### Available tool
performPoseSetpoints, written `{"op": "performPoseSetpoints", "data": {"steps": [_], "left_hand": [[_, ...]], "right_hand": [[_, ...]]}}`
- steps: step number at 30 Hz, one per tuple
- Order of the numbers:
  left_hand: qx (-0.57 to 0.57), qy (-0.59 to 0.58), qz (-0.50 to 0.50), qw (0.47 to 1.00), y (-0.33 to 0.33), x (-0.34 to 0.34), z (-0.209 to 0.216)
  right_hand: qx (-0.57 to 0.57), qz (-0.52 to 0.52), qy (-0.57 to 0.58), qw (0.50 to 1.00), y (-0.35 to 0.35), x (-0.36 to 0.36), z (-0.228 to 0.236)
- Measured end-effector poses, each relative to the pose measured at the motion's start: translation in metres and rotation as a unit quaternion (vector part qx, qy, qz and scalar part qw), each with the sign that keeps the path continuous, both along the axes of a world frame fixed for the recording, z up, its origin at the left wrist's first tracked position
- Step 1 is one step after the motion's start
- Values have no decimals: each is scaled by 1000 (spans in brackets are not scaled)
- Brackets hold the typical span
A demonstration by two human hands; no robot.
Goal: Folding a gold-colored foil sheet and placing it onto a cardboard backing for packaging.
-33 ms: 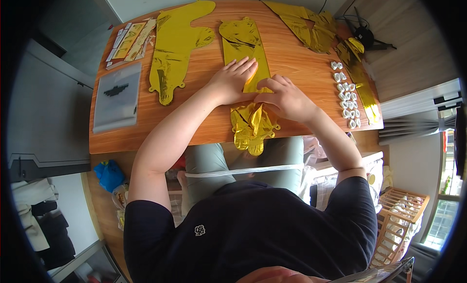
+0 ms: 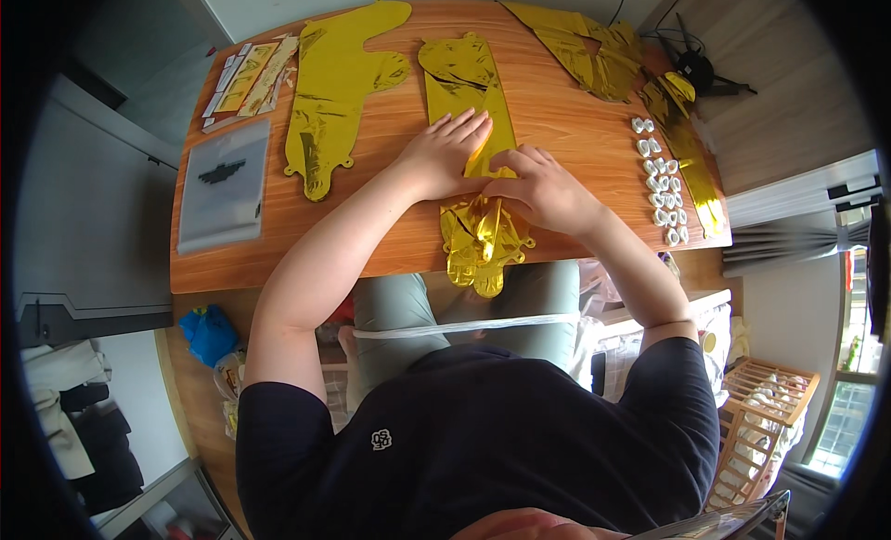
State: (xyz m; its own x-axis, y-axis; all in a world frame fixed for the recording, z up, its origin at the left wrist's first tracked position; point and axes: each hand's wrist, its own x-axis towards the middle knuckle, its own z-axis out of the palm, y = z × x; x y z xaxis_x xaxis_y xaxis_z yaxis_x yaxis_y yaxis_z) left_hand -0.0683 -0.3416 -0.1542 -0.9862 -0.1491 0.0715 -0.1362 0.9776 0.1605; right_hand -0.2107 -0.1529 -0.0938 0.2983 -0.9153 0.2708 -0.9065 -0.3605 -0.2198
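A flat gold foil balloon (image 2: 459, 62) lies lengthwise down the middle of the table. Its near end (image 2: 475, 275) is crumpled and hangs slightly over the front edge, with small tabs at its sides. Flat across the balloon's middle rests my left hand (image 2: 444, 157), palm down with fingers stretched out. My right hand (image 2: 548, 192) is beside it, its fingers bent and closed on the foil; the fingertips are partly hidden. Both thumbs come close together over the balloon, just above the crumpled part.
Another gold foil balloon (image 2: 329, 85) lies to the left, near paper strips (image 2: 246, 80) and a clear plastic sleeve (image 2: 223, 187). More gold foil (image 2: 594, 57) lies at the far right. Several small white rolls (image 2: 664, 192) stand in rows by the right edge. A black stand (image 2: 696, 71) is behind.
My right hand has shifted very slightly, and the crumpled foil just below it has changed its folds. My left hand stays in place.
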Motion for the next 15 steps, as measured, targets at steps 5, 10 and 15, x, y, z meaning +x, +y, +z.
{"op": "performPoseSetpoints", "data": {"steps": [5, 10, 15], "left_hand": [[-11, 7, 1, 1000, -3, -1, -9], [55, 31, -1, 998, -7, -3, -12], [-17, 10, -5, 1000, -1, 1, -5]], "right_hand": [[-8, -64, -89, 994, 1, 24, -20], [6, -128, -120, 985, 11, 28, -28], [-6, -45, -111, 993, 12, 21, -22]]}}
